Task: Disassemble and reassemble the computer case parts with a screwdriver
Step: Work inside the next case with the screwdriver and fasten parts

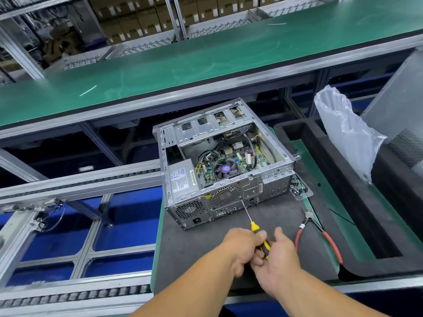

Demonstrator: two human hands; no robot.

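An open silver computer case (190, 179) lies on its side on a dark grey mat (194, 245), its rear panel facing me and its motherboard and fan showing from above. A yellow-and-black screwdriver (254, 227) points at the rear panel, its tip near the round fan grille. My left hand (240, 245) grips the handle from the left. My right hand (278, 259) curls around the butt of the same handle from the right.
Red-handled pliers (325, 239) lie on the mat to the right of my hands. A small clear tray of screws (299, 191) sits by the case's right rear corner. Black foam packing (338, 197) and a plastic bag (343, 131) stand right. A green conveyor (183, 65) runs behind, roller rails left.
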